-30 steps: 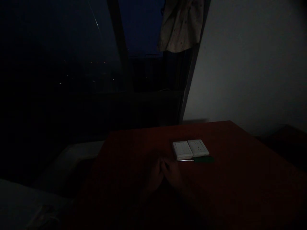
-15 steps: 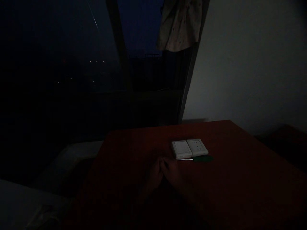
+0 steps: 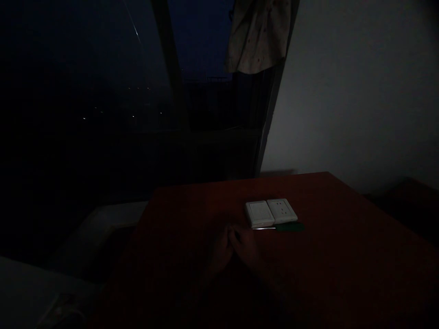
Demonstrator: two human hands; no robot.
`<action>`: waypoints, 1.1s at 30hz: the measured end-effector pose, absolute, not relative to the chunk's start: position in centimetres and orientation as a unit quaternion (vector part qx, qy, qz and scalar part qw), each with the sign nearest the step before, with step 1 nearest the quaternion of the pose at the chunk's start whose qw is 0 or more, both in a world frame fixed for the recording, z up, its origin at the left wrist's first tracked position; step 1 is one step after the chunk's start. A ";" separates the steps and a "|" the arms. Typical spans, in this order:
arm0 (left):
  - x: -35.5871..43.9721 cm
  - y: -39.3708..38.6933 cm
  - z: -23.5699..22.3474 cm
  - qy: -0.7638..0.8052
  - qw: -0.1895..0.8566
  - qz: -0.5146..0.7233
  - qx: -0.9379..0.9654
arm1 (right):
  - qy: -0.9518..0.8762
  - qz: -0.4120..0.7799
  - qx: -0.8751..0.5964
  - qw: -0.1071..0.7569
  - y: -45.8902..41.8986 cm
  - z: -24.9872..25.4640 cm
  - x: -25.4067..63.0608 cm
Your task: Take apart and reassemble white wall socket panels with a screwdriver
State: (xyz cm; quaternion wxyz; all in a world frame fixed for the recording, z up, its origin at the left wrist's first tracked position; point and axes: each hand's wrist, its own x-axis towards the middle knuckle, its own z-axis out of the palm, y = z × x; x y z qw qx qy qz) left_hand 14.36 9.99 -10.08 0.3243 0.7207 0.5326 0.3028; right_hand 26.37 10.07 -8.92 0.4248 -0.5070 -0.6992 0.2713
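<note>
In the dim light my left hand [image 3: 220,246] and my right hand [image 3: 246,243] rest together on the reddish-brown table [image 3: 192,201]. They meet at the thumbs and fingertips, and both look closed with nothing showing in them. Just beyond my right hand lies a white switch plate [image 3: 259,213] with a blank square face. A white wall socket [image 3: 282,210] with several slots sits against its right side. Along their near edge is a screwdriver [image 3: 290,226] with a green handle, its thin metal shaft pointing left towards my right hand. My forearms fade into shadow.
Behind the table stands a dark window [image 3: 209,105] with small lights outside. A pale spotted curtain [image 3: 259,39] hangs at its upper right. The plain wall [image 3: 350,100] rises at the right. A pale ledge [image 3: 126,212] runs beyond the table's left edge.
</note>
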 end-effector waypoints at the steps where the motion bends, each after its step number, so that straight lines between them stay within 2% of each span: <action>1: 14.4 10.0 -10.1 0.532 0.324 0.304 0.721 | -0.700 0.271 -0.507 0.424 10.1 -8.9 26.4; 33: 14.1 10.0 -10.4 0.527 0.312 0.302 0.731 | -0.703 0.267 -0.511 0.416 10.1 -8.7 26.3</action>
